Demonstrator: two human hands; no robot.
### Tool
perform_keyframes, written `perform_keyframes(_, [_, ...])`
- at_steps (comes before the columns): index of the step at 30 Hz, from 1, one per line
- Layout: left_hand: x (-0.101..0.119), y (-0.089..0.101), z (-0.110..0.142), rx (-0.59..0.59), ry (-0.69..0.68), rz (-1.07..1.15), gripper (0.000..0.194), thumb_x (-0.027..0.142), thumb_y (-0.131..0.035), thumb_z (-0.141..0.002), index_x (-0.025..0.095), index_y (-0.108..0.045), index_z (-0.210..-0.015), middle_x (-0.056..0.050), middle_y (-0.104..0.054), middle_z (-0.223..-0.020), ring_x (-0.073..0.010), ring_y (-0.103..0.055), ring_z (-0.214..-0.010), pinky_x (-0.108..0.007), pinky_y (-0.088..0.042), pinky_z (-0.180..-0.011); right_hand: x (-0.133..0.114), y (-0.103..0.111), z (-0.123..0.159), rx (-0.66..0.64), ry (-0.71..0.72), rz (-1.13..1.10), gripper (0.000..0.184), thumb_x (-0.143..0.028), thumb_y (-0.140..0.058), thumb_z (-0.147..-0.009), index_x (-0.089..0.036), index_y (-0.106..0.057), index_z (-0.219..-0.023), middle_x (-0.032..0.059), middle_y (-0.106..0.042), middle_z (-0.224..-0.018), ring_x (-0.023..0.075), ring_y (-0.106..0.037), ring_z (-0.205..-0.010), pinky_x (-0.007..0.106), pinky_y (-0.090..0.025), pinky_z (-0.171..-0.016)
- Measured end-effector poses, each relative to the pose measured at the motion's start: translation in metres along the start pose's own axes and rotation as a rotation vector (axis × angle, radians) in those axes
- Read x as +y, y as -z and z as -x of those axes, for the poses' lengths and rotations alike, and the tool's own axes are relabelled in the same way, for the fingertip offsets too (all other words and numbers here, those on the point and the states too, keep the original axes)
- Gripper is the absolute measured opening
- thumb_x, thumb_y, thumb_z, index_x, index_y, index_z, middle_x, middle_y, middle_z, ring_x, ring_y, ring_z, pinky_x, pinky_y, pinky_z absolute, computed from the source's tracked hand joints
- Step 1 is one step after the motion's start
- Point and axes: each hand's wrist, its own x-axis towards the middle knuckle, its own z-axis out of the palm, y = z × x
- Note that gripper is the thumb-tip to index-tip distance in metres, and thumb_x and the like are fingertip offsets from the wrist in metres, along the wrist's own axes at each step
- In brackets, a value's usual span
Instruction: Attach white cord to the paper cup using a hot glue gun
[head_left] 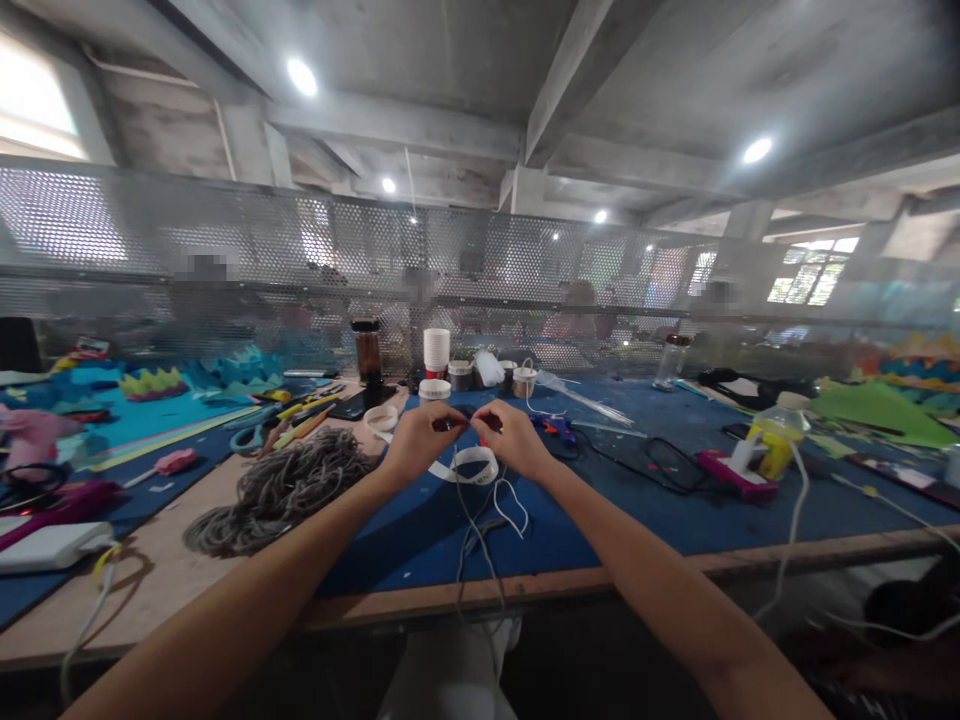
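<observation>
My left hand [421,436] and my right hand [513,436] meet above the blue mat, thumbs and fingers pinched close together. A thin grey cord [480,540] rises to the fingertips of both hands; its strands trail down across the mat and over the table's front edge. The fingers partly hide the small dark bit between them. Just below my hands a loop of white tape [480,468] with printed marks lies on the mat. Beside it curls a white cord [517,512]. Left of my left hand is a bundle of grey cord [292,485].
A roll of white tape [381,418], a dark bottle [367,352], stacked paper cups [436,350] and small tubs [524,380] stand behind my hands. To the right are a blue glue gun [556,428] and a bottle of yellow liquid [780,435]. Scissors [251,432] lie left.
</observation>
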Motion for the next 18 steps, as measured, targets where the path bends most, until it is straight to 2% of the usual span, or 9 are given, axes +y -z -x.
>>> perform_keyframes(3, [-0.001, 0.002, -0.001, -0.022, -0.095, -0.095, 0.014, 0.03, -0.064, -0.083, 0.019, -0.073, -0.083, -0.004, -0.071, -0.082, -0.0188, -0.063, -0.076, -0.029, -0.047, -0.07, 0.002, 0.002, -0.001, -0.066, -0.082, -0.102, 0.018, -0.033, -0.06, -0.086, -0.017, -0.067, -0.09, 0.0041, -0.068, -0.083, 0.0165, -0.061, -0.076, 0.028, -0.046, -0.073])
perform_keyframes(5, [-0.002, 0.003, -0.002, 0.005, -0.156, -0.186, 0.012, 0.03, -0.065, -0.084, 0.021, -0.072, -0.082, -0.004, -0.072, -0.084, -0.0206, -0.063, -0.082, -0.033, -0.046, -0.079, 0.004, 0.002, -0.002, -0.104, -0.138, -0.176, 0.019, -0.034, -0.061, -0.085, -0.016, -0.067, -0.091, 0.0038, -0.068, -0.08, 0.0163, -0.062, -0.074, 0.028, -0.047, -0.072])
perform_keyframes(9, [-0.002, 0.004, -0.003, 0.217, -0.241, -0.38, 0.013, 0.033, -0.071, -0.079, 0.023, -0.07, -0.088, -0.006, -0.07, -0.102, -0.0275, -0.055, -0.108, -0.045, -0.039, -0.098, 0.006, 0.0, -0.004, -0.135, -0.236, -0.328, 0.021, -0.034, -0.063, -0.082, -0.015, -0.066, -0.089, 0.0029, -0.068, -0.076, 0.0159, -0.063, -0.07, 0.027, -0.048, -0.069])
perform_keyframes(13, [-0.002, 0.004, -0.003, 0.362, -0.235, -0.365, 0.037, 0.037, -0.077, -0.073, 0.021, -0.06, -0.101, -0.01, -0.06, -0.121, -0.0303, -0.045, -0.124, -0.048, -0.033, -0.107, 0.001, -0.002, -0.004, -0.128, -0.334, -0.487, 0.022, -0.036, -0.066, -0.079, -0.015, -0.066, -0.086, 0.0018, -0.067, -0.071, 0.0143, -0.062, -0.065, 0.026, -0.048, -0.066])
perform_keyframes(18, [0.0, 0.003, -0.002, 0.388, -0.05, -0.195, 0.085, 0.036, -0.082, -0.065, 0.021, -0.037, -0.136, -0.014, -0.046, -0.138, -0.0314, -0.044, -0.129, -0.047, -0.037, -0.107, -0.007, -0.003, -0.003, -0.094, -0.407, -0.586, 0.021, -0.035, -0.071, -0.075, -0.016, -0.067, -0.082, 0.0008, -0.066, -0.07, 0.0139, -0.062, -0.063, 0.027, -0.049, -0.065])
